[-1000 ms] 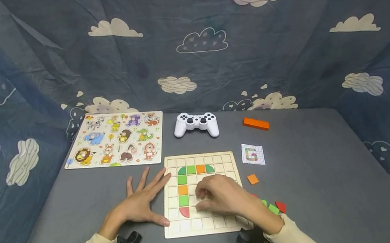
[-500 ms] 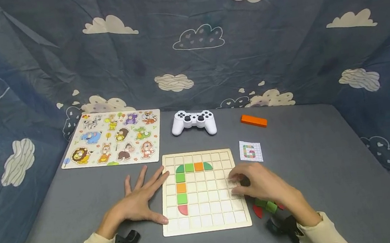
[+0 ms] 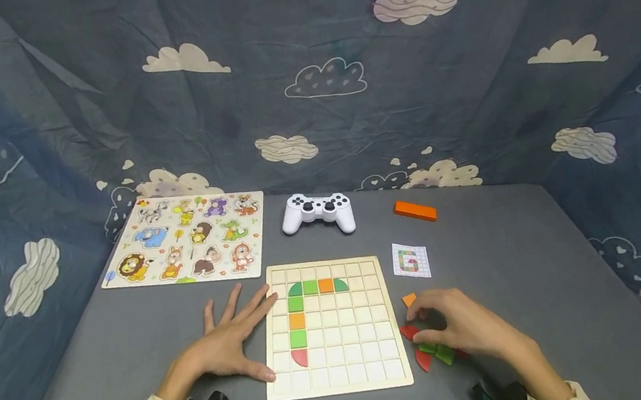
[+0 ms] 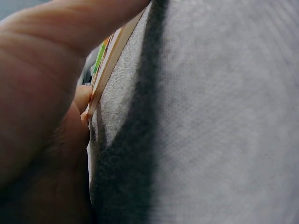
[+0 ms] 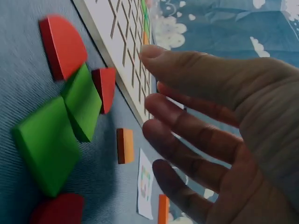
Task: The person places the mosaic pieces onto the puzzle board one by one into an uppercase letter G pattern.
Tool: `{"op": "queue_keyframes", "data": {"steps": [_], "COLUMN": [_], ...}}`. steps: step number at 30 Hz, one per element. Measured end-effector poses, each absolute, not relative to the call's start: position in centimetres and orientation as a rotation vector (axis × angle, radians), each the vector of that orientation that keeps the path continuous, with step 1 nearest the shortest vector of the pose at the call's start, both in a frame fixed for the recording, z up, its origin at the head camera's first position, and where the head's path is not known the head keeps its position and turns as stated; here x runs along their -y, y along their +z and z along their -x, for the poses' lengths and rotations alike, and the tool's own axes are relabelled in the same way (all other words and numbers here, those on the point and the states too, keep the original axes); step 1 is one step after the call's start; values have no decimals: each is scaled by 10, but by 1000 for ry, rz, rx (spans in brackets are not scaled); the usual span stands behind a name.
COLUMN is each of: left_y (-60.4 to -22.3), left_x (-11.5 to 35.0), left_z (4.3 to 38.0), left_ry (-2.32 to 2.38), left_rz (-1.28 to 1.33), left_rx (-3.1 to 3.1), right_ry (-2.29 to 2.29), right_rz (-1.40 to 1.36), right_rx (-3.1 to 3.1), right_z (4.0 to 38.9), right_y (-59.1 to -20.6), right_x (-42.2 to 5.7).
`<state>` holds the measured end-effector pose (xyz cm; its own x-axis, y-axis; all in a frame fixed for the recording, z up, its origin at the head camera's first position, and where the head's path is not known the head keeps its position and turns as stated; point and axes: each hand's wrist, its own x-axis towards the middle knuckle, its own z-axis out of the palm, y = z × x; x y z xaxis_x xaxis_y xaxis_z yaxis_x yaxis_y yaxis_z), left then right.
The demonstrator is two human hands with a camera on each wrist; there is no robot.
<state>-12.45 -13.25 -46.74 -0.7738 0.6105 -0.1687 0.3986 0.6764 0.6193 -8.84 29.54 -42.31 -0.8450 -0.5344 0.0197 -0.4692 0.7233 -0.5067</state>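
A wooden grid board (image 3: 350,335) carries green, orange and red tiles laid in a bent line along its upper and left squares. My left hand (image 3: 225,349) lies with fingers spread, its thumb and fingertips at the board's left edge. To the right of the board, my right hand (image 3: 465,322) is over the loose pieces, fingers loosely bent and nothing between them. In the right wrist view, two green square tiles (image 5: 46,144), red quarter-round pieces (image 5: 65,46) and an orange tile (image 5: 125,144) lie on the cloth beside that hand.
A small pattern card (image 3: 411,261) lies right of the board's top corner. Behind it is an orange block (image 3: 415,211). A white game controller (image 3: 318,213) and an animal puzzle board (image 3: 183,241) sit at the back, in front of a cloud-printed cloth (image 3: 336,132).
My right hand has moved right, from above the middle of the board to the loose pieces beside it. The left hand keeps its place at the board's edge.
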Motion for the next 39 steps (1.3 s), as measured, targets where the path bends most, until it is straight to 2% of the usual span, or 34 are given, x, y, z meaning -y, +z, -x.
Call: {"op": "queue_keyframes", "data": {"steps": [13, 20, 27, 39], "left_y": [-471, -471, -470, -468], "left_x": [134, 133, 133, 133], "left_z": [122, 125, 127, 127], "left_ry": [852, 842, 832, 829], "left_rz": [-803, -808, -801, -804], "left_rx": [-2515, -2518, -2521, -2523], "right_ry": [-766, -790, -829, -760], "right_rz": [795, 739, 827, 732], "right_rx": [-2801, -2754, -2750, -2752], "right_z": [65, 67, 67, 68], "right_y": [-440, -440, -440, -437], "right_x": [-309, -312, -315, -309]}}
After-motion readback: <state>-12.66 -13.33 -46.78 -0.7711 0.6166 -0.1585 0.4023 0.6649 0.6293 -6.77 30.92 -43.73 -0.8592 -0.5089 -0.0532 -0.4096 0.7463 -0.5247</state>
